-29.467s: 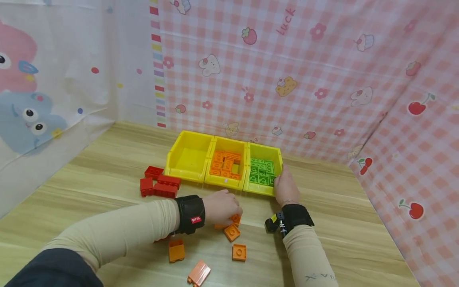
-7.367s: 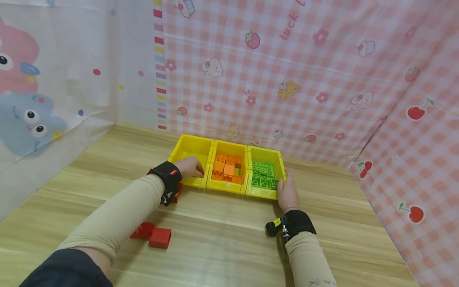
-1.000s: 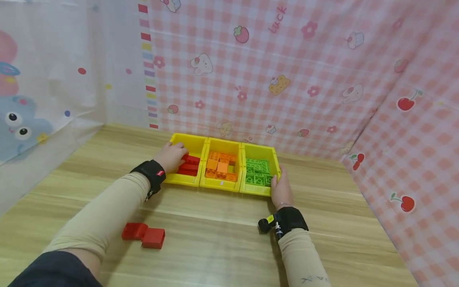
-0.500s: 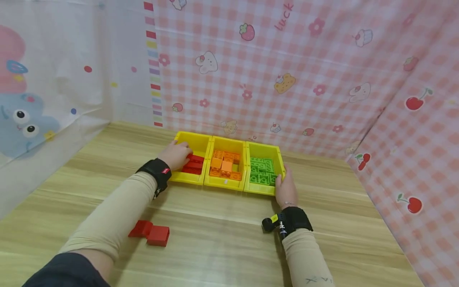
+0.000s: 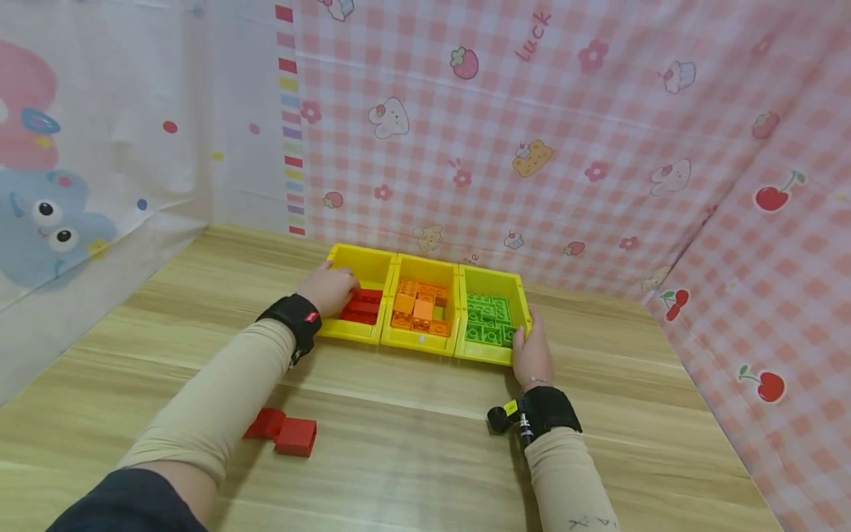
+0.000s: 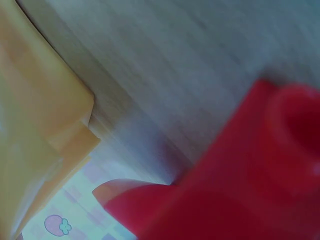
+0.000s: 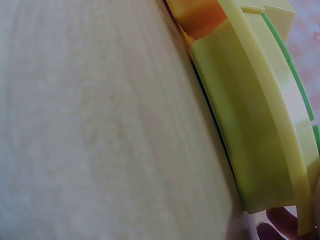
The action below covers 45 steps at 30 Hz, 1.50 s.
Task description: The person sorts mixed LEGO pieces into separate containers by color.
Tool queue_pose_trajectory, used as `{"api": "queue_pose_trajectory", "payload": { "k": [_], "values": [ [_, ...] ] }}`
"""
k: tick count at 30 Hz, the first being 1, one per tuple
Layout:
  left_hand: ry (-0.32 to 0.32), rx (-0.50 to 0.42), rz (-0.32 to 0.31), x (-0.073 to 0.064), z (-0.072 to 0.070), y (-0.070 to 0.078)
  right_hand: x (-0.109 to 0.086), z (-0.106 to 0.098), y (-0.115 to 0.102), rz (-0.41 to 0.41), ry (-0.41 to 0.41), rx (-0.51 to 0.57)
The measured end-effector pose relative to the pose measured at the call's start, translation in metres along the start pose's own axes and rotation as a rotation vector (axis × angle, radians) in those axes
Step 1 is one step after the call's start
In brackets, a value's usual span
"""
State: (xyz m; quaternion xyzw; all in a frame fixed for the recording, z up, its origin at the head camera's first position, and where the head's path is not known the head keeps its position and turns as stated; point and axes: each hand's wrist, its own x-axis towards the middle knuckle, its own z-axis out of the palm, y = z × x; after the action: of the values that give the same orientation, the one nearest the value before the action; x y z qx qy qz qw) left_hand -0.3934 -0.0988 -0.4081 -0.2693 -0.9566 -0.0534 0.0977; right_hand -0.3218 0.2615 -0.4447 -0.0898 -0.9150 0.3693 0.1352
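In the head view my left hand [image 5: 327, 292] reaches over the side of the left yellow bin [image 5: 362, 267], its fingertips at several red bricks [image 5: 362, 314]. Its own bulk hides whether it pinches one. Close to the left wrist camera is a blurred red brick [image 6: 225, 185] with a round stud, beside a yellow bin [image 6: 45, 85]. My right hand [image 5: 533, 355] grips the outer side wall of the right yellow bin [image 5: 492, 281], thumb near its rim. Fingertips [image 7: 282, 222] show at that bin's lower corner in the right wrist view.
Orange bricks [image 5: 422, 310] lie in the middle bin [image 5: 425, 267], and green bricks [image 5: 488, 314] in the right one. Two more red bricks [image 5: 296, 436] sit on the wooden table [image 5: 412, 451] near my left forearm. A checked pink cloth [image 5: 492, 118] hangs behind the bins.
Loose orange bricks have left the table since the oldest frame; the middle bin holds more. Red bricks now lie in the left bin. Over the last second both hands stay nearly still.
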Motion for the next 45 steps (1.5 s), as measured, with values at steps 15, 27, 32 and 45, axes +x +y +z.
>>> {"api": "queue_pose_trajectory", "payload": {
  "k": [15, 27, 32, 45],
  "values": [
    [-0.008, 0.024, -0.024, -0.003, -0.009, 0.003, 0.0, -0.002, -0.006, -0.019, 0.0, 0.01],
    [-0.004, -0.066, 0.012, -0.014, -0.014, -0.003, -0.006, 0.008, -0.006, 0.001, -0.001, 0.024],
    [0.081, -0.203, 0.133, -0.031, -0.023, -0.011, -0.006, 0.012, -0.006, 0.004, -0.013, 0.037],
    [0.113, -0.158, 0.169, -0.116, -0.043, -0.05, 0.0, 0.003, 0.002, -0.017, 0.005, 0.027]
  ]
}}
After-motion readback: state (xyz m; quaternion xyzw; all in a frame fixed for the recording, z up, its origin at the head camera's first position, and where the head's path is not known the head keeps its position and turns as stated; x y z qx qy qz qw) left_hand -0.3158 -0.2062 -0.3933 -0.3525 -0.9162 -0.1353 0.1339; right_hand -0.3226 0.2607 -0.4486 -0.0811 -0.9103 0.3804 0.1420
